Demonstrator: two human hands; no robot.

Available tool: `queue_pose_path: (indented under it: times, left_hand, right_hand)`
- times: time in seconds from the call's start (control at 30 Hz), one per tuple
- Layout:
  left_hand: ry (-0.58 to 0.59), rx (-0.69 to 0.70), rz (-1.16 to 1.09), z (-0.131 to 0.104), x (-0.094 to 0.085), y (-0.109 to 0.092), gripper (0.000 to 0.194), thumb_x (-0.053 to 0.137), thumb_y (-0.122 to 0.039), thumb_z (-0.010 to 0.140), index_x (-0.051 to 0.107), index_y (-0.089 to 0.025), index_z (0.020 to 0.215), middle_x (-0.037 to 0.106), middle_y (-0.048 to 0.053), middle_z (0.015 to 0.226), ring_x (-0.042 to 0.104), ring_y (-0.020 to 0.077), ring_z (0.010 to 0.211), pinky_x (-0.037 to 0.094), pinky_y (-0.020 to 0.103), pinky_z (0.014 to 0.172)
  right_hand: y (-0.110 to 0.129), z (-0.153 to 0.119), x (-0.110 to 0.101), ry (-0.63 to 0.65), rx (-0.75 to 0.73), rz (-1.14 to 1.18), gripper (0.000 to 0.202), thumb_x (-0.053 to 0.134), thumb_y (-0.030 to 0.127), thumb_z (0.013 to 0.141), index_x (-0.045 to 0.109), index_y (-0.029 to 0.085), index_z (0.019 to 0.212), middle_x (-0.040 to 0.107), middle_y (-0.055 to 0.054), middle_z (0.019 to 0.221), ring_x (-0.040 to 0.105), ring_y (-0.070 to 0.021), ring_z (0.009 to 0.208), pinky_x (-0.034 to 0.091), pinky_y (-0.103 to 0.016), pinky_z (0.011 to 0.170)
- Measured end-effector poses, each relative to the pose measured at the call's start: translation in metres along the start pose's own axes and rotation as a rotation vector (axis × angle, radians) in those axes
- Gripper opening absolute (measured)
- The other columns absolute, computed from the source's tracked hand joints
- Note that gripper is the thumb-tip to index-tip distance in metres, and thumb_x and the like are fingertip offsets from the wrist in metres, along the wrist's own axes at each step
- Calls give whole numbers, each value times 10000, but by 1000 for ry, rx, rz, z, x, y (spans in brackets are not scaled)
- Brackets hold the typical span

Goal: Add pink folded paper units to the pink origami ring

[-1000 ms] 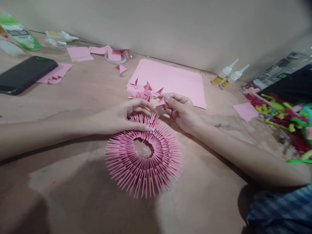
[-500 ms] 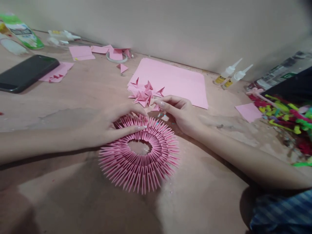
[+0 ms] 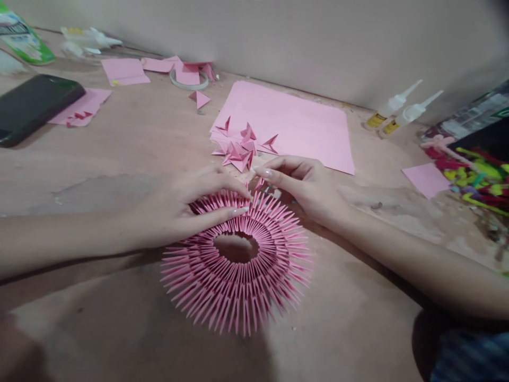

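Observation:
A round ring of folded pink paper pieces (image 3: 246, 286) lies on the table, its pointed pieces fanning outward around an open centre. My left hand (image 3: 207, 199) grips the ring's far side, thumb on top toward the inner rows and fingers along the outer points. Just beyond that edge, my right hand (image 3: 296, 180) is closed in a pinch. A small folded pink paper piece (image 3: 260, 184) shows at its fingertips, partly hidden by them. Close by is a loose pile of folded pink triangles (image 3: 240, 151).
Pink paper sheets (image 3: 302, 122) lie behind the pile. Two small glue bottles (image 3: 392, 111) stand by the wall. Colourful fuzzy stems (image 3: 477, 170) are heaped at right, near a pink square (image 3: 426, 180). A phone (image 3: 40, 106) and a tape ring (image 3: 189, 79) lie at left.
The view has shifted slightly, and the ring appears a little larger and lower. My right hand has come nearer the ring's far edge with the folded piece. My left hand keeps its grip.

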State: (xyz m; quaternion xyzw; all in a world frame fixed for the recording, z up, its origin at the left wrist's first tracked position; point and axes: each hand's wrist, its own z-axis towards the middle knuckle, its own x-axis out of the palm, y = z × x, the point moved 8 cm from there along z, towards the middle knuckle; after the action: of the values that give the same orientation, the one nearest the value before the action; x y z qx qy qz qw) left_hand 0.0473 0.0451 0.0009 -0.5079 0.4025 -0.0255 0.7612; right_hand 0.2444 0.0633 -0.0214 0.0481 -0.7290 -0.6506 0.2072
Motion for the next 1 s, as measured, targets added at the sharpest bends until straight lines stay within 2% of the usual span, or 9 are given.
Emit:
queue_pose_path:
  times: [0.1, 0.23, 0.33, 0.5, 0.67, 0.83, 1.0]
  left_hand:
    - [37, 10, 63, -2, 0, -4, 309, 765, -537, 1162, 892, -356, 1377, 871, 9, 1394, 796, 301, 1342, 639, 441, 1294]
    - [30, 43, 95, -3, 0, -8, 300, 741, -503, 1219, 879, -313, 1405, 849, 17, 1420, 776, 258, 1361, 595, 386, 1313]
    - [46, 58, 140, -3, 1, -10, 292, 706, -464, 1254, 864, -280, 1418, 835, 26, 1424, 758, 239, 1353, 581, 377, 1308]
    - [60, 58, 172, -4, -1, -13, 297, 687, -458, 1268, 842, -288, 1456, 832, 21, 1446, 760, 234, 1361, 594, 365, 1301]
    - [72, 40, 106, -5, 0, -15, 336, 667, -504, 1270, 845, -285, 1451, 833, 18, 1407, 759, 245, 1324, 579, 398, 1318]
    - [65, 1, 103, -4, -1, -15, 340, 673, -502, 1255, 858, -285, 1441, 833, 22, 1403, 756, 257, 1309, 573, 408, 1308]
    - [44, -7, 79, -3, 0, -18, 312, 689, -466, 1225, 860, -262, 1389, 860, 23, 1407, 771, 257, 1303, 575, 402, 1309]
  right_hand:
    - [0, -1, 0, -15, 3, -6, 319, 1182, 431, 833, 938, 231, 883, 864, -18, 936, 747, -152, 829, 620, -278, 733]
    - [0, -2, 0, -17, -21, -33, 320, 1177, 452, 846, 946, 239, 906, 869, -27, 960, 758, -169, 883, 634, -307, 807]
    - [-1, -2, 0, -16, -20, -46, 320, 1168, 469, 861, 945, 247, 918, 876, -23, 970, 747, -166, 863, 645, -317, 822]
    - [1, -2, 2, -17, -16, -54, 354, 1180, 496, 835, 930, 250, 885, 878, -20, 955, 787, -173, 900, 670, -306, 828]
    - [1, -2, 2, -25, -16, 3, 343, 1196, 470, 815, 943, 251, 889, 881, -18, 937, 802, -166, 855, 673, -292, 788]
    - [-2, -1, 0, -31, 7, -42, 367, 1199, 490, 799, 938, 250, 893, 868, -15, 926, 732, -159, 809, 628, -292, 719]
    - [-1, -1, 0, -6, -28, -65, 355, 1174, 512, 841, 936, 256, 904, 883, -23, 988, 782, -189, 940, 680, -331, 885]
